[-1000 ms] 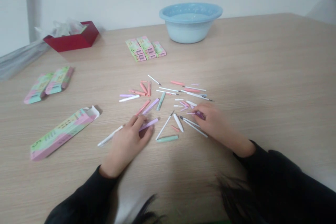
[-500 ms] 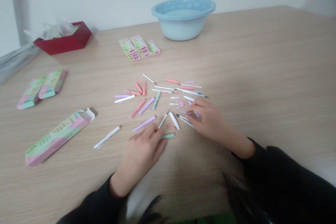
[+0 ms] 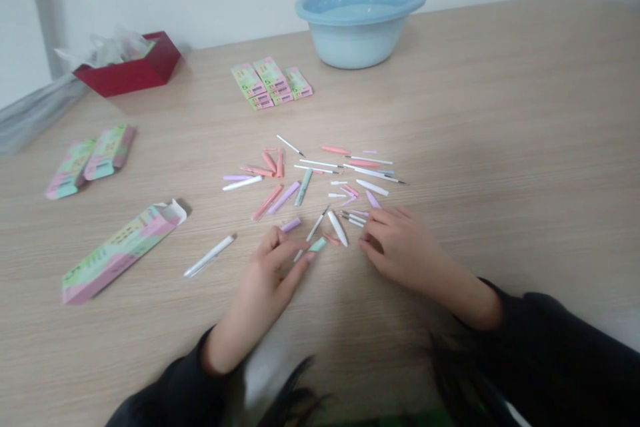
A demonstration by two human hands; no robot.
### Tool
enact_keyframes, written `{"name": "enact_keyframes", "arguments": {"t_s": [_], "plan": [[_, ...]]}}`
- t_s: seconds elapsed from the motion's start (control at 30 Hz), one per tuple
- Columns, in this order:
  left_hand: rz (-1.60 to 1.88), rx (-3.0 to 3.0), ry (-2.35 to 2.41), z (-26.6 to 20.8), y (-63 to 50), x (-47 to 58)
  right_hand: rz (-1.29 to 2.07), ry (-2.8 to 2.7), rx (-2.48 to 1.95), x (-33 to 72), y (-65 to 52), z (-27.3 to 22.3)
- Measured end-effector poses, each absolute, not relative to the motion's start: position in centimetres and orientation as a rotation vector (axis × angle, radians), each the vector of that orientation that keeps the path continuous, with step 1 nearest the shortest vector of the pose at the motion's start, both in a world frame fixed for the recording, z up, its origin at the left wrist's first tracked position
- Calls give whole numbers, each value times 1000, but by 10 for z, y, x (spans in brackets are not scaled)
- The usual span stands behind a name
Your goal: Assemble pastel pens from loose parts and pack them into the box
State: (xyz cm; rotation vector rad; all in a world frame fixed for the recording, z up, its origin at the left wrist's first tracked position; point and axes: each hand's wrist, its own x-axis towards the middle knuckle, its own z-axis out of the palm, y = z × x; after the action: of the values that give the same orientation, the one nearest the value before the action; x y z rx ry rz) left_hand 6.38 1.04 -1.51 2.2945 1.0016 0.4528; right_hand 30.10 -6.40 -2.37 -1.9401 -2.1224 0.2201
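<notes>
While the left hand (image 3: 265, 280) pinches a slim pale green plastic pen barrel (image 3: 318, 245) between thumb and forefinger, the right hand (image 3: 403, 247) sits curled, palm down, by thin white refills with dark tips (image 3: 355, 218); whether it grips anything, cannot tell. Green barrel: smooth, rounded, tilted, lower end hidden by fingers. Position: near side of the scatter, left of a white tapered plastic barrel (image 3: 337, 228). Glossy-looking coral caps (image 3: 267, 202) and straight lilac caps (image 3: 284, 198) lie beyond the left hand, at mixed angles. Purple pointed barrel (image 3: 373, 199) just past the right fingers. Surface (image 3: 525, 147): pale wood grain, running broad to the right of the right hand; far edge meets the wall. Left side bounded by a long square-edged pink-and-green cardboard carton (image 3: 123, 253), end flap open. Between the hands, a narrow gap, partly taken by the white barrel.
</notes>
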Motion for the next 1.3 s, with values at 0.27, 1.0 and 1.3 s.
{"name": "enact_keyframes", "arguments": {"t_s": [0.27,1.0,1.3], "plan": [[463,1941,1106,-4,27,48,391,-1856,-1892,328,-62,-16],[590,2069,1131,-5,35,29,234,-2455,-1346,320,65,1],[645,1447,910,4,30,30,151,-2586,-1143,309,102,-29]]}}
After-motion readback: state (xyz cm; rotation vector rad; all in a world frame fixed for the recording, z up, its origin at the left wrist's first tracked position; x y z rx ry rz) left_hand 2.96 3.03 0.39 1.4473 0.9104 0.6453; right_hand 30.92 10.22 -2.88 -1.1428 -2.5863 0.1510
